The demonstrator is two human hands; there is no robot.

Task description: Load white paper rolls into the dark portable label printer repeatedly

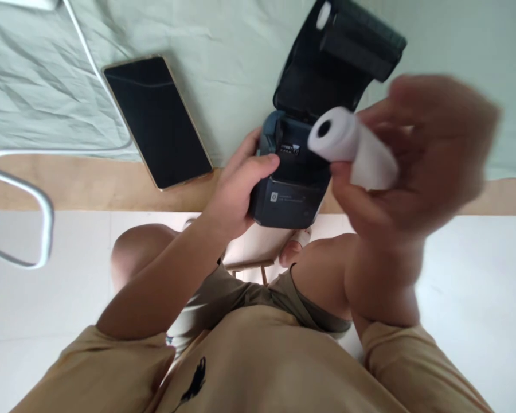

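Nearest the camera: tan shirt (pixel 258 367), bare knees, pale floor below. The person sits at the edge of a bed (pixel 223 51) with a green sheet and a wooden side rail.

Right hand (pixel 417 166): raised in front of the printer, motion-blurred. Fingers closed around a white paper roll (pixel 352 148), hollow core end facing left toward the camera. Roll is held in the air, just above and right of the printer's open bay, not yet inside it.

Left hand (pixel 241 186): fingers wrapped on the left side of the small dark printer (pixel 290 189), thumb on top, steadying it at the bed edge. Printer lid (pixel 348 40) is swung up and back; the paper bay looks empty, though partly hidden by the roll.

Beyond: a dark phone (pixel 157 120) lies face up on the sheet, well left of the printer; a white cable (pixel 92 60) runs past it.

Judgement: step in hand is loading the roll. The next move calls for turning the roll axis across the bay, lowering it in, leaving the paper tail out.
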